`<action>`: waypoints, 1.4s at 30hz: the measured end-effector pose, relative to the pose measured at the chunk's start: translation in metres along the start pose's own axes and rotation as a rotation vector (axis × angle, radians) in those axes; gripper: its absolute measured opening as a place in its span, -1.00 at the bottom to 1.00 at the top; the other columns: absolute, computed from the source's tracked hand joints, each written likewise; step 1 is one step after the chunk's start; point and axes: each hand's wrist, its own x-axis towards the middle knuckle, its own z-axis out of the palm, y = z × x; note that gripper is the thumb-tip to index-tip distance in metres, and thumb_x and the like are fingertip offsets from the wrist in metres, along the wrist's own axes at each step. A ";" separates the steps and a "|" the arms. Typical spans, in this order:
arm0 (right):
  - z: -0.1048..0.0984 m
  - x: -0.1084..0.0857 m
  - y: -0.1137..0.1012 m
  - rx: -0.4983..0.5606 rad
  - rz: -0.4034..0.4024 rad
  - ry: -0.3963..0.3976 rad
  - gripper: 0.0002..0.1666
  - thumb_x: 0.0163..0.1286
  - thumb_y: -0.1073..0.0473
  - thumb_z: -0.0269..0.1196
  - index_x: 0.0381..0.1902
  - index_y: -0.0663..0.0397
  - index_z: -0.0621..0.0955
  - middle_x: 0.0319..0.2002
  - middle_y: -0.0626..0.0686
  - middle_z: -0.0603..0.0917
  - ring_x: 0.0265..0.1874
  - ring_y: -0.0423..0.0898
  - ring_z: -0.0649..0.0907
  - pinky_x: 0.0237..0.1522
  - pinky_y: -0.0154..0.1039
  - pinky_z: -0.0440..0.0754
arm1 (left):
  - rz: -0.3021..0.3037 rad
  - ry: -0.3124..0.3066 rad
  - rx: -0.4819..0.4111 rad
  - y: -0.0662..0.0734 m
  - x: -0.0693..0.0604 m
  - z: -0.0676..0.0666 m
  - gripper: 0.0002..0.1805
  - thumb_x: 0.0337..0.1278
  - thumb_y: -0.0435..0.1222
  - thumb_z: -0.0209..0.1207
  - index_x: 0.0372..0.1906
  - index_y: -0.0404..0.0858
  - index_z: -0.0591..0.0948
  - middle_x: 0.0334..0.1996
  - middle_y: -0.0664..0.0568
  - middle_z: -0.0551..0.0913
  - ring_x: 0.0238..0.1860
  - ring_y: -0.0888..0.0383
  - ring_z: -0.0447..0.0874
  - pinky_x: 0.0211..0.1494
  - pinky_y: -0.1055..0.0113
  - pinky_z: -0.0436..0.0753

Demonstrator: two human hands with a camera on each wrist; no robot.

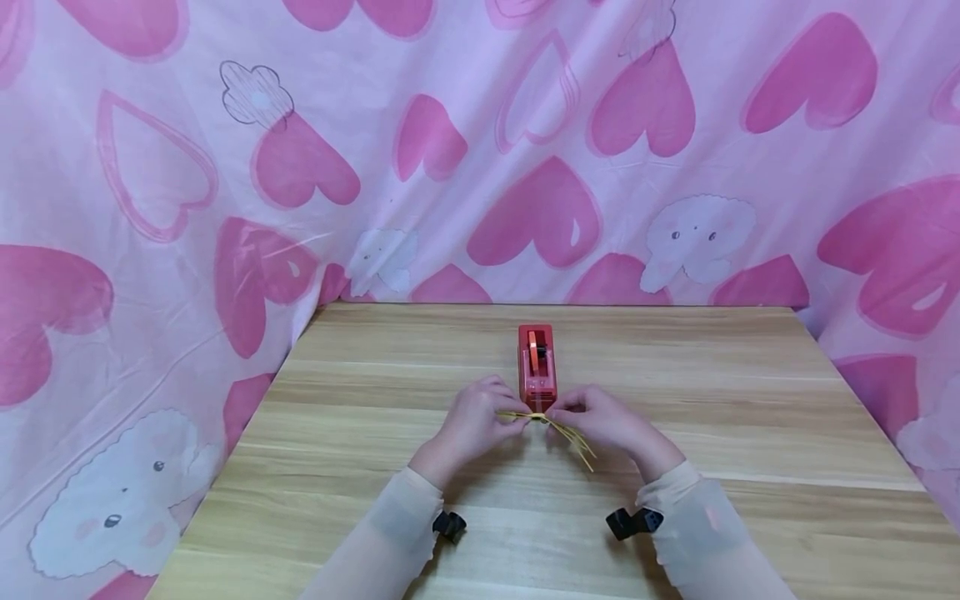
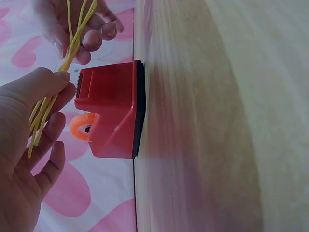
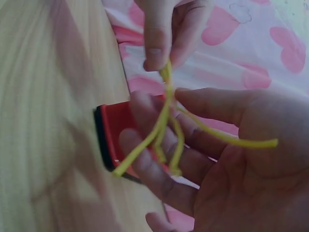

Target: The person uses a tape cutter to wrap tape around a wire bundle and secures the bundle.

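Note:
A bundle of yellow cords (image 1: 576,439) is held between the two hands just in front of a red tape dispenser (image 1: 539,387). My left hand (image 1: 477,417) pinches the bundle between thumb and forefinger; in the left wrist view loose cord ends (image 2: 42,118) hang across the curled fingers. On the other side, my right hand (image 1: 598,419) has its thumb and fingertips at the bundle's middle. Several cord ends (image 3: 166,133) fan out over the right palm in the right wrist view. An orange ring (image 2: 79,126) sits in the dispenser.
The dispenser stands on a wood-grain table (image 1: 360,392) with its toothed cutter edge (image 2: 79,85) close to the hands. A pink cloth (image 1: 450,67) with hearts hangs behind and beside the table. Black wrist cameras (image 1: 634,522) are strapped on both forearms.

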 end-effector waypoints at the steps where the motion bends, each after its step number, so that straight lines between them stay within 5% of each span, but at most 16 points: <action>1: 0.000 0.001 0.002 0.022 -0.009 -0.013 -0.70 0.59 0.12 0.17 -0.02 0.19 0.74 -0.19 0.14 0.82 -0.12 -0.08 0.70 0.01 -0.15 0.56 | 0.001 0.004 0.000 0.000 0.000 0.000 -0.89 0.06 -0.22 0.53 -0.27 -0.03 0.87 -0.31 0.23 0.83 -0.24 0.28 0.58 -0.19 0.45 0.58; 11: 0.007 0.005 0.019 0.244 -0.040 -0.023 -0.66 0.55 0.19 0.21 0.04 0.40 0.67 -0.21 0.33 0.78 -0.31 0.01 0.78 -0.22 -0.27 0.73 | 0.020 0.028 0.015 0.000 -0.001 0.001 -0.89 0.06 -0.24 0.53 -0.28 -0.03 0.86 -0.31 0.23 0.83 -0.22 0.28 0.61 -0.16 0.44 0.61; 21: 0.010 0.003 0.016 0.234 -0.050 0.027 -0.71 0.50 0.24 0.26 -0.03 0.42 0.70 -0.32 0.30 0.75 -0.44 -0.15 0.67 -0.42 -0.33 0.63 | -0.013 0.019 0.027 0.002 -0.004 0.004 -0.90 0.05 -0.19 0.53 -0.29 0.02 0.85 -0.31 0.27 0.82 -0.23 0.30 0.61 -0.17 0.46 0.60; 31: 0.012 0.002 0.016 0.164 -0.068 0.031 -0.74 0.51 0.21 0.25 -0.08 0.37 0.68 -0.36 0.29 0.71 -0.44 -0.09 0.64 -0.44 -0.31 0.61 | -0.240 -0.119 -0.222 0.003 -0.004 0.008 -0.90 0.23 -0.15 0.42 -0.20 -0.03 0.81 -0.16 0.20 0.80 -0.11 0.30 0.72 0.07 0.34 0.67; 42: 0.013 0.001 0.018 0.097 -0.130 0.049 -0.74 0.56 0.14 0.22 -0.11 0.26 0.69 -0.39 0.26 0.71 -0.42 0.06 0.68 -0.45 -0.33 0.55 | -0.280 -0.139 -0.332 0.000 0.001 0.006 -0.90 0.29 -0.14 0.37 -0.19 -0.04 0.81 -0.18 0.21 0.82 -0.12 0.33 0.73 0.04 0.38 0.66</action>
